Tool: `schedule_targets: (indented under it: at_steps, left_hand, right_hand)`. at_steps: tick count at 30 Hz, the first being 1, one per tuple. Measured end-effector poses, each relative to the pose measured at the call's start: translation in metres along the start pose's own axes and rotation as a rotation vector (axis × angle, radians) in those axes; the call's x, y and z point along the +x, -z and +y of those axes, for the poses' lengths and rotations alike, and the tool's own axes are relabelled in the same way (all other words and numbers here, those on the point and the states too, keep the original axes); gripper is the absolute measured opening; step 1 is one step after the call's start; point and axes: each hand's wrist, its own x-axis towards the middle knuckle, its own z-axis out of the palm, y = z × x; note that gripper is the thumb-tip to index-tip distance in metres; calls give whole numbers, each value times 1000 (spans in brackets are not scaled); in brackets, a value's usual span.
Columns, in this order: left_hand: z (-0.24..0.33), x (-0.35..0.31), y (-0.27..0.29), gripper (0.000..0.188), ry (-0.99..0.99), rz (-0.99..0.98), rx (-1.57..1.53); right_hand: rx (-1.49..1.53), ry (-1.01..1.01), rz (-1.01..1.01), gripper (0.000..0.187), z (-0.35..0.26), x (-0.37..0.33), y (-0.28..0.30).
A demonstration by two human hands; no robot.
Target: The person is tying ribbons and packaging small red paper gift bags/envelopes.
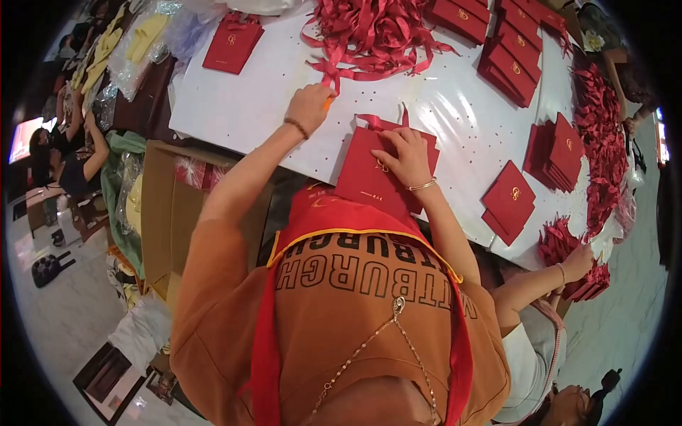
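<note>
Ribbon (332,71), one orange object (328,104) grasped in left hand (309,111); right hand (406,157) spread on at least two red bags (356,170).

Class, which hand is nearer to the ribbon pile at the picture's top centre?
Left. The left hand is just below the left side of the ribbon pile, at a trailing ribbon; the right hand is farther, on a red bag.

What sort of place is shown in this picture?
Probably a hand-assembly workshop: stacks of flat red bags and red ribbons lie on a white table beside a cardboard box.
</note>
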Motion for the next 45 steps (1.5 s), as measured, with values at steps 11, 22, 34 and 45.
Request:
schedule_targets:
  at_steps: [11,22,34,45]
  left_hand:
    - [-27,-27,59,34,-101,-318,225]
    - [-31,35,0,20,310,-183,-139]
    - [-3,21,137,18,228,75,-1290]
    - [113,-30,57,14,330,-464,-864]
  right_hand:
    - [36,-35,-22,40,-2,-1,2]
    - [75,-34,-21,40,0,2,-3]
    - [-199,-25,-52,39,-21,14,16]
    - [432,-499,-392,23,-10,29,36]
